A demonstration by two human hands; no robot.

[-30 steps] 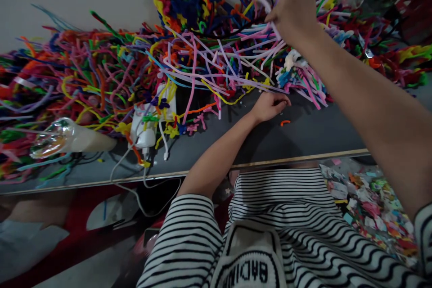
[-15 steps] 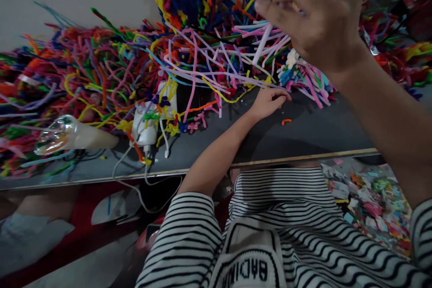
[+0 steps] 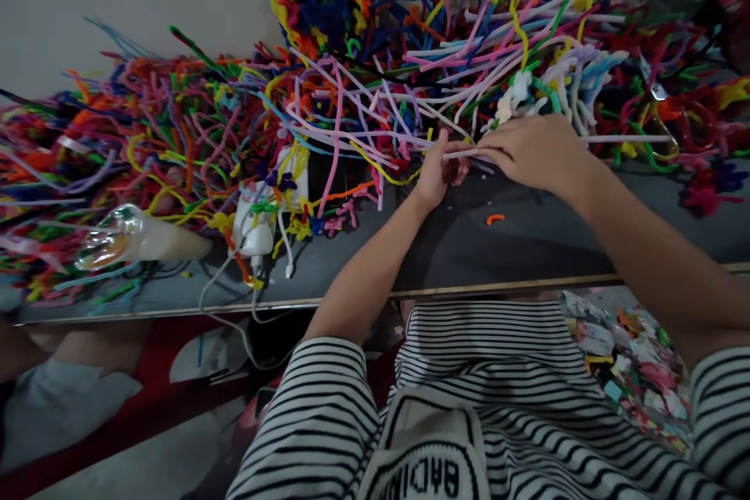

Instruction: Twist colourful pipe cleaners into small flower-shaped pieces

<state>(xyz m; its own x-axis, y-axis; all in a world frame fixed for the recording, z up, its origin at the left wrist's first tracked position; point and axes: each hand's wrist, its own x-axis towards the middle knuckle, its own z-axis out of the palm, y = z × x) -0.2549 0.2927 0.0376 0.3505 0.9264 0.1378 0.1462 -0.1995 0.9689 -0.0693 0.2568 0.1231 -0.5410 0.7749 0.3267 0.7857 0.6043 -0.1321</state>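
The right hand [image 3: 536,152] is pinching a pale pipe cleaner [image 3: 465,154], which is reaching across to the left hand [image 3: 437,173]; whether that one is gripping, I cannot tell. Nearby, an orange scrap [image 3: 495,219] is lying on the grey table [image 3: 544,250], and beyond, a colourful heap [image 3: 199,121] is sprawling along the wall [image 3: 158,0].

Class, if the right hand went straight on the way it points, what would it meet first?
Most likely the left hand, by the far end of the pale stem the right hand pinches; depth is unclear.
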